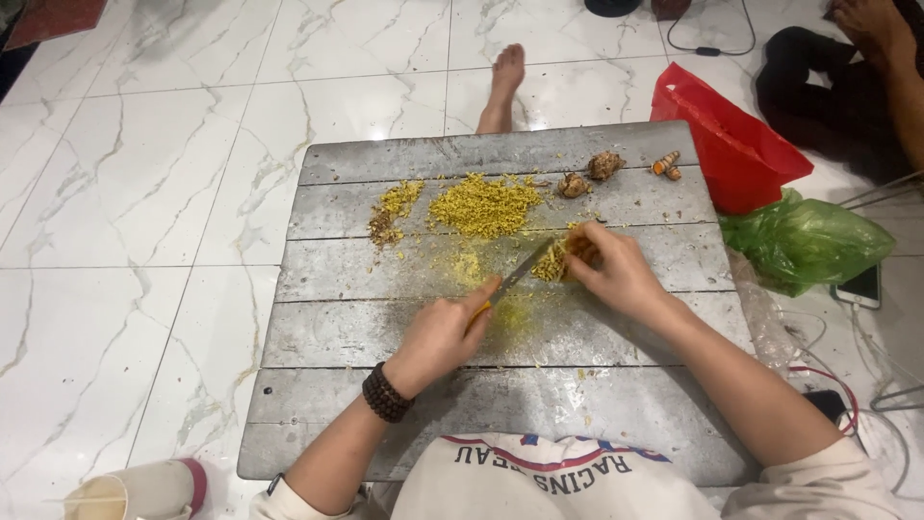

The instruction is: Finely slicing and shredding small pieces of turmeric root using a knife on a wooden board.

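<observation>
Left hand (438,337): closed around the yellow handle of a knife (520,273), just below the middle of the frame; the blade slants up and to the right, its tip meeting the root.
Right hand (606,270): right of centre, fingers curled down over a turmeric root (577,248), pinning it to the tabletop (385,385) so the blade can work against a steady piece; fingertips sit close to the edge.
Fresh cuttings (549,265): a small yellow clump touching the blade, just left of the pinned root.
Chopped pile (484,205): a larger yellow heap above centre, pushed away from the cutting spot, seemingly to keep that spot free.
Darker scraps (393,214): a brownish-yellow streak left of the heap, kept apart from it.
Whole roots (604,165): two knobbly brown pieces and a smaller orange one (665,165) at the upper right edge of the boards, within reach of the holding hand.
Red bag (727,135): a bright plastic bag, open-mouthed, on the floor at the upper right, touching the tabletop corner.
Green bag (804,241): crumpled translucent plastic just below the red one.
Phone (859,287): flat on the floor at the right edge, beside the green bag.
Cup (135,491): pale with a pink base, lying at the lower left corner.
Bracelet (385,393): dark beads on the knife-side wrist.
</observation>
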